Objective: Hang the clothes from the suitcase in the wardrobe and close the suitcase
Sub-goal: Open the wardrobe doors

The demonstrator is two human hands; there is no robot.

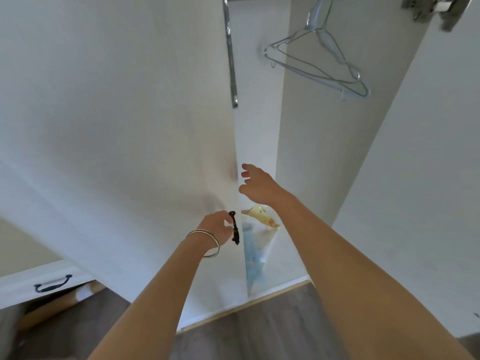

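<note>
I face a white wardrobe. Its left door (130, 126) stands nearly closed and its right door (415, 190) is swung open. My left hand (217, 226), with bangles on the wrist, is shut on the dark door handle (234, 228) at the left door's edge. My right hand (257, 185) reaches into the gap just above, fingers apart and holding nothing. Empty wire hangers (322, 61) hang from the rail at the top of the opening. The suitcase is out of view.
Inside the wardrobe, low down, lie a cream patterned item (262, 216) and blue fabric (253, 258). A white drawer with a dark handle (52, 284) is at the lower left. Dark wood floor (259, 333) runs along the bottom.
</note>
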